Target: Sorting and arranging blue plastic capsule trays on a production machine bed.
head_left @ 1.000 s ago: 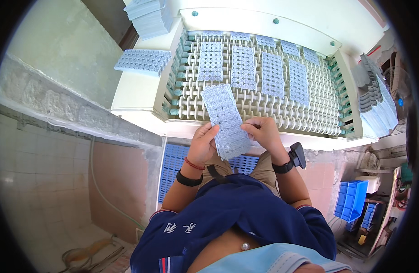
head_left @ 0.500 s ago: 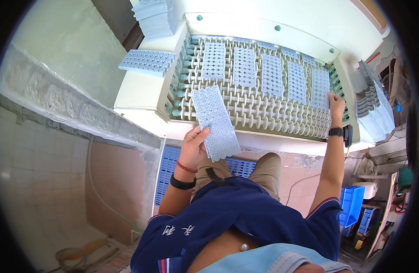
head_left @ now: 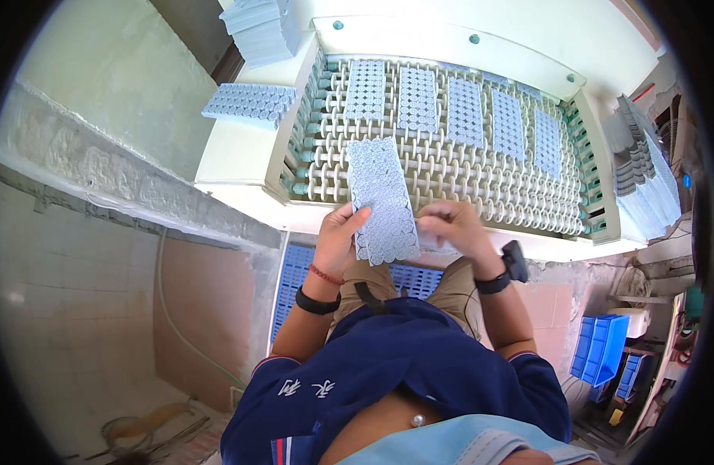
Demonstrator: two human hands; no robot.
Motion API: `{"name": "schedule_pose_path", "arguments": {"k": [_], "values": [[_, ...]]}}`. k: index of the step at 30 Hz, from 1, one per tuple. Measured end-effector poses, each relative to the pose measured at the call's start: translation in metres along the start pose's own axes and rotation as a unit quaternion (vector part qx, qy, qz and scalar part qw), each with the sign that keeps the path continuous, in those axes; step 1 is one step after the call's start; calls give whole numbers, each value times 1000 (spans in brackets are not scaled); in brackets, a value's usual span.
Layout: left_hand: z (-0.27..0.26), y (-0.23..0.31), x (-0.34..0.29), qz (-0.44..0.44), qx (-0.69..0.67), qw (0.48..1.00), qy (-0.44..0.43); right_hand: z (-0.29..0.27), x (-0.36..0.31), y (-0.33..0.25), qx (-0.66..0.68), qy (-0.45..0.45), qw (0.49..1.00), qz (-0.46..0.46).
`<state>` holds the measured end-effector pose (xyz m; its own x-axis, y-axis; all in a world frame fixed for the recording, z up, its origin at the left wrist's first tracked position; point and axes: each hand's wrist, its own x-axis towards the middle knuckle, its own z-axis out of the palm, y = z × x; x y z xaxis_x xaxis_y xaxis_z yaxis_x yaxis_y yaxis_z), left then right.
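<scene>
My left hand grips a stack of light-blue panels, its thumb lying on the top one. Each panel is long, made up of small round discs with scalloped edges. The stack is held tilted over the near edge of a roller conveyor. Just right of the stack is my right hand, slightly blurred, fingers bent and apart, with nothing visible in them. Beyond, several single panels lie in a row across the rollers, among them a leftmost panel and a rightmost panel.
A low pile of panels rests on the machine's left ledge, with a taller stack behind it. More panels stand stacked at the right side. Blue bins sit at the lower right. A white cover spans the conveyor's far side.
My right hand has left the rightmost panel on the rollers and come back to beside the held stack. The laid panels have shifted away from me. The held stack has moved slightly right.
</scene>
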<state>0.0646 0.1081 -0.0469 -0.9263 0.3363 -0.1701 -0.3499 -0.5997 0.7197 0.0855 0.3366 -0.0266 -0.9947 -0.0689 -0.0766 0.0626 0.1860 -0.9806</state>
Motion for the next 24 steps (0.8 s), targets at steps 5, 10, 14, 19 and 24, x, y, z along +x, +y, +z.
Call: {"name": "schedule_pose_path", "arguments": {"k": [5,10,14,19,24], "values": [[-2,9,11,31,73,996,40,19,2,13,128,-16,990,54],[-7,26,23,307,691,625,196,0,1,10,-24,84,992,89],[0,31,13,416,742,514,112,-1,-10,-2,-255,204,945,9],[-1,12,0,345,803,485,-30,15,-3,-7,-398,138,854,-306],[-11,14,9,317,829,459,-47,29,4,4,-419,136,846,-302]]}}
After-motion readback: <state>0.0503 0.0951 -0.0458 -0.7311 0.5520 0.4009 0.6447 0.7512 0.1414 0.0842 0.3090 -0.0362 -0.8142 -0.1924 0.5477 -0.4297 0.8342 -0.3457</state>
